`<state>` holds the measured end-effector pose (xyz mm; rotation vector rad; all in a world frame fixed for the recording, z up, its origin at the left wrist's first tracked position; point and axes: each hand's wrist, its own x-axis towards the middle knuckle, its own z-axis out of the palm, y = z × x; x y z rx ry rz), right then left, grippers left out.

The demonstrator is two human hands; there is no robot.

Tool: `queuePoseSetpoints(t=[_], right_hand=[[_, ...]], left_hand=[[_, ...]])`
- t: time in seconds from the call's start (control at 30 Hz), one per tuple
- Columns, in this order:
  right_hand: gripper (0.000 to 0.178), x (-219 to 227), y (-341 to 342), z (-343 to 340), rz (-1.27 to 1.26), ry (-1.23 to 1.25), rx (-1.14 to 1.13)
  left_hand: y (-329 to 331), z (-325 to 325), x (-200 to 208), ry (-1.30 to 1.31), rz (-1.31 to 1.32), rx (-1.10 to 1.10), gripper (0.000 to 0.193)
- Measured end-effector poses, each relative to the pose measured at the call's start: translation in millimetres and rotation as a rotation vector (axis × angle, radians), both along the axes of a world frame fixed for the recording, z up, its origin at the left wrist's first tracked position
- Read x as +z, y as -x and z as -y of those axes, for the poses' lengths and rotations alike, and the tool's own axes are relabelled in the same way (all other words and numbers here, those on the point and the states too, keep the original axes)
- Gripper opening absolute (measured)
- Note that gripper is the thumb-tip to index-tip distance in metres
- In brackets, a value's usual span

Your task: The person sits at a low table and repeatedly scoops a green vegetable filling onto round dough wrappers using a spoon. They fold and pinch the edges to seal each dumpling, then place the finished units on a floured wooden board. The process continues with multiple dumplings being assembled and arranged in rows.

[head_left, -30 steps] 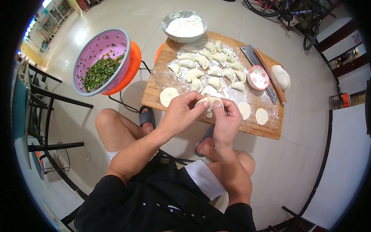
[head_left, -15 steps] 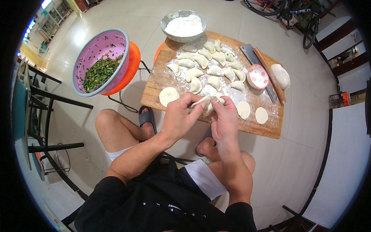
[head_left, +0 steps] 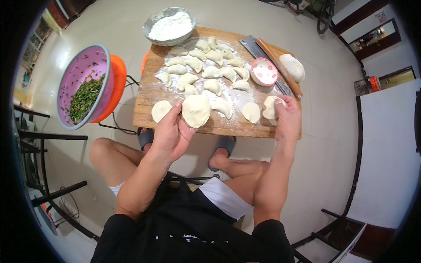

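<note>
Here, your left hand [head_left: 174, 135] holds apparently layered wrappers [head_left: 196, 111] over the near edge of the table [head_left: 147, 98]; your right hand [head_left: 289, 115] pinches another wrapper [head_left: 269, 107] farther right. Probably you are collecting; the next move calls for gentle lifting.

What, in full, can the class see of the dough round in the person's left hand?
The dough round is pale, flat and soft-looking, roughly circular, with a slightly uneven surface. An extra edge at its lower right suggests another layer beneath. The left hand holds it at its lower left, broad face toward the camera; in view, it overlaps the wooden board.
</note>
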<state>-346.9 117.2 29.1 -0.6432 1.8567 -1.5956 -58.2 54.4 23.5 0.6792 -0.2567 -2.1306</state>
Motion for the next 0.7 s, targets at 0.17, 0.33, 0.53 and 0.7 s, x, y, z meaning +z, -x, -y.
queuePoseSetpoints(t=[0.17,0.33,0.53,0.7], right_hand=[[0.013,-15,64,-17,0.017,0.025,-0.085],[0.014,-36,95,-26,-0.82,-0.509,-0.279],[0.014,12,-17,-7,-0.443,-0.063,-0.124],[0.017,1,-123,-6,0.226,0.227,0.229]], left_hand=[[15,-6,2,-0.083,-0.069,-0.096,0.041],[26,-10,9,-0.088,-0.131,-0.146,0.04],[39,-14,10,-0.034,-0.137,-0.13,0.039],[52,-21,9,0.165,0.022,-0.095,0.031]])
